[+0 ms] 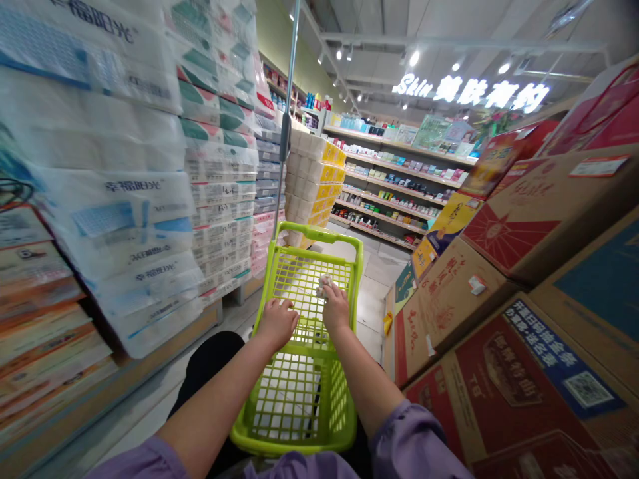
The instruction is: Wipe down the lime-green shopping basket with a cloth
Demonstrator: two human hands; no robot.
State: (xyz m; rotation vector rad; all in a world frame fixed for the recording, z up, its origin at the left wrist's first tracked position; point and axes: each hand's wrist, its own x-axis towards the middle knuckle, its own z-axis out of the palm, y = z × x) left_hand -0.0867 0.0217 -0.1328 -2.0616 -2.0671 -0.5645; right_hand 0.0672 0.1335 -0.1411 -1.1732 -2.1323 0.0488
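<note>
A lime-green plastic basket [298, 382] with grid walls stands in front of me, between my legs. A long grey metal pole rises from near its far left corner. My right hand [335, 309] is closed on a small crumpled white cloth or tissue [325, 285], held over the far grid panel. Over the left part of that panel is my left hand [277, 324]. Its fingers are loosely bent and slightly apart, with nothing visible in them. Whether it touches the grid I cannot tell.
Tall stacks of wrapped paper packs [150, 199] line the left side. Cardboard cartons [504, 392] are piled close on the right. Shelves of small boxed goods [399, 179] stand beyond the tiled floor [375, 293], under a lit sign [469, 92].
</note>
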